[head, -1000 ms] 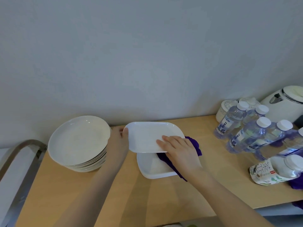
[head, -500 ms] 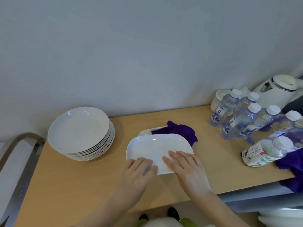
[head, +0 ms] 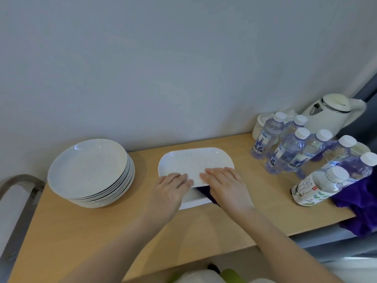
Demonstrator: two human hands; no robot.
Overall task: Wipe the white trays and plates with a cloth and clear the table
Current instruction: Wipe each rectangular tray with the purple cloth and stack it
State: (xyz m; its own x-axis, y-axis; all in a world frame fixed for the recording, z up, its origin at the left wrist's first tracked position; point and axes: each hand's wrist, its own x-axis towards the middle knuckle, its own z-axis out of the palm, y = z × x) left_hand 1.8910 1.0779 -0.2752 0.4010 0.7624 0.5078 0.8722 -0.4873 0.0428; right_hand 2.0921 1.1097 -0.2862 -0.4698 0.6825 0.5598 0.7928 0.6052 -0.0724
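White rounded-rectangular tray [head: 195, 163] lies flat above a second white tray [head: 192, 200], a purple cloth [head: 208, 194] showing between them; stacked round white plates [head: 87, 170] sit to its left on the wooden table [head: 81, 231].

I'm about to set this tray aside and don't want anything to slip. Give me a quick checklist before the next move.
1. Both hands on the upper tray: ok, left hand and right hand lie on its near edge.
2. Firm grip underneath: cannot tell.
3. Purple cloth free: not ok, sandwiched between the upper tray and the lower tray.
4. Plate stack clear of the tray: ok.
5. Water bottles out of the way: ok, apart to the right.
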